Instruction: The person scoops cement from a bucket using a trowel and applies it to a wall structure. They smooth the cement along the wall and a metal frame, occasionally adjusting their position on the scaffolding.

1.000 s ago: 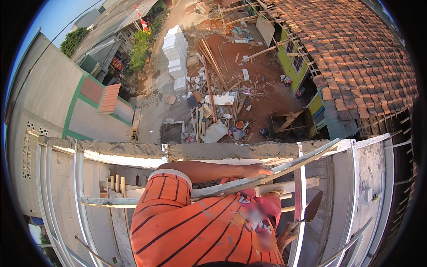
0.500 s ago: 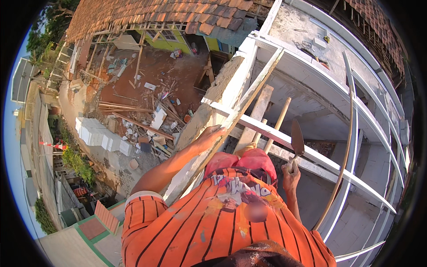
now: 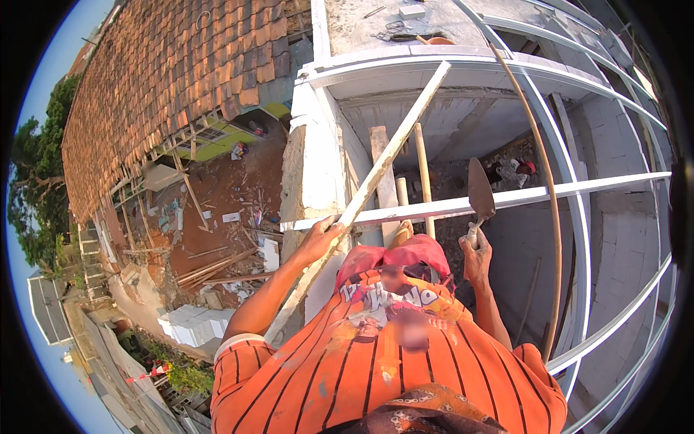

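My right hand (image 3: pixel 476 258) is closed around the handle of a pointing trowel (image 3: pixel 481 192), whose brownish blade points away from me. The blade overlaps a white metal beam (image 3: pixel 520 197) in view. On the left, my left hand (image 3: pixel 319 241) grips the edge of a long wooden batten (image 3: pixel 394 148), fingers curled over it. That batten slants from beside my left arm up toward the far right. Beneath it runs the top of a white block wall (image 3: pixel 318 170) with a rough mortar side. My red-clad knees are bent between the hands.
Wooden planks (image 3: pixel 382 148) and poles (image 3: pixel 423 173) stand ahead of me. White roof framing (image 3: pixel 578 239) and a curved pole (image 3: pixel 543 159) cross the right side over a deep room. Someone in a red head covering (image 3: pixel 526 168) is below. Rubble (image 3: pixel 231 264) lies far down left.
My view has swung to the left, so the scene sits differently and the person below now shows. The trowel stays in my right hand; my left hand stays at the batten.
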The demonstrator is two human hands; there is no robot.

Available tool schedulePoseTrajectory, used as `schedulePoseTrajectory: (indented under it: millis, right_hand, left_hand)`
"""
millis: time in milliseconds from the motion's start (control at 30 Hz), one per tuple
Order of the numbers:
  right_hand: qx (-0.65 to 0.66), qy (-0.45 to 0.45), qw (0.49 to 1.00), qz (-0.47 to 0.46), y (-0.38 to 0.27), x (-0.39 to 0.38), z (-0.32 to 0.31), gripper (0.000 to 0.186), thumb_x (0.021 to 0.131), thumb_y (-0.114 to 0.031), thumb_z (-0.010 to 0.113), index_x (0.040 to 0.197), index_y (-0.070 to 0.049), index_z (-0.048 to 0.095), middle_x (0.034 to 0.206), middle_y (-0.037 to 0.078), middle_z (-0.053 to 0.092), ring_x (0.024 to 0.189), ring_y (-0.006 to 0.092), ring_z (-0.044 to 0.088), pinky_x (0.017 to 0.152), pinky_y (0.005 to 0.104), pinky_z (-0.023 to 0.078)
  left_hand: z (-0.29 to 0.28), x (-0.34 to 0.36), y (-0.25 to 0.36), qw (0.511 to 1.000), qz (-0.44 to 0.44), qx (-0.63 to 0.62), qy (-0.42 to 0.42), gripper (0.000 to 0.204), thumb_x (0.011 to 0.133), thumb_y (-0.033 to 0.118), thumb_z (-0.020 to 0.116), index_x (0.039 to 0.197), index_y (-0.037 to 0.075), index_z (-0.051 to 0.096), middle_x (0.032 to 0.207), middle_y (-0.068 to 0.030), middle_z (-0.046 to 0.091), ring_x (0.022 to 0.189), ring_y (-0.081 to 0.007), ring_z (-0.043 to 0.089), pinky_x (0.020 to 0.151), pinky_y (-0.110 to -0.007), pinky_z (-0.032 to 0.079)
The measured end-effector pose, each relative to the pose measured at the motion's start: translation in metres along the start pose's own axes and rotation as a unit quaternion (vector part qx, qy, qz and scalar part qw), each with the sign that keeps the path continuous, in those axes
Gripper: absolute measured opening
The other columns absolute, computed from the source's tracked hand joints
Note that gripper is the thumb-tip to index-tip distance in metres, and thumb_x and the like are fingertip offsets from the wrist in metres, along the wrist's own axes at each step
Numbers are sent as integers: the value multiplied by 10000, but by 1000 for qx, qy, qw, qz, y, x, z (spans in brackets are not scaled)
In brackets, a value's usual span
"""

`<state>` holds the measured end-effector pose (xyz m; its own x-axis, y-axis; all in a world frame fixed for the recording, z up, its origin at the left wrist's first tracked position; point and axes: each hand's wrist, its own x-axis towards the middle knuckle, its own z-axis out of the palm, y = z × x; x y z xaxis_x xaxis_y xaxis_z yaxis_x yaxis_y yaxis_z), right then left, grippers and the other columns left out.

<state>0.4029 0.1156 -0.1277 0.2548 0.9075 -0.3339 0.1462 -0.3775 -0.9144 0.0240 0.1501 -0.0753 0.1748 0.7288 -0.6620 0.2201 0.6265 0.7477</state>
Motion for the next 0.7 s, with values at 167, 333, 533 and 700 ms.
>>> schedulePoseTrajectory:
  millis: [167,333,533,700]
  right_hand:
    - [-33,104,993,37,-7,-20,-22,467,771,-145,639,1195,20,533,838,31,581,746,92,511,705,250,440]
    - [-3,246,966,84,11,-62,-40,488,757,-176,665,1193,5,541,864,49,606,775,102,538,749,260,443]
    - [1,492,866,87,0,-118,-44,295,756,-153,664,992,5,583,777,15,571,703,103,520,678,252,440]
    - [41,654,724,216,18,-180,-75,166,744,-123,659,802,-47,523,680,-8,505,623,99,478,597,255,415]
  left_hand:
    - [12,30,32,999,-20,-18,-39,326,916,291,480,1061,-1,496,825,-72,560,595,-143,606,499,-250,510]
    - [19,82,49,994,-69,0,-80,272,916,323,471,944,55,513,743,-56,558,572,-156,600,479,-257,497]
    - [23,147,57,986,-69,81,-125,420,903,410,450,992,2,485,721,-85,504,572,-198,591,480,-298,509]
    - [32,186,64,982,-83,102,-134,471,895,463,437,960,-1,491,715,-79,498,556,-205,587,462,-298,498]
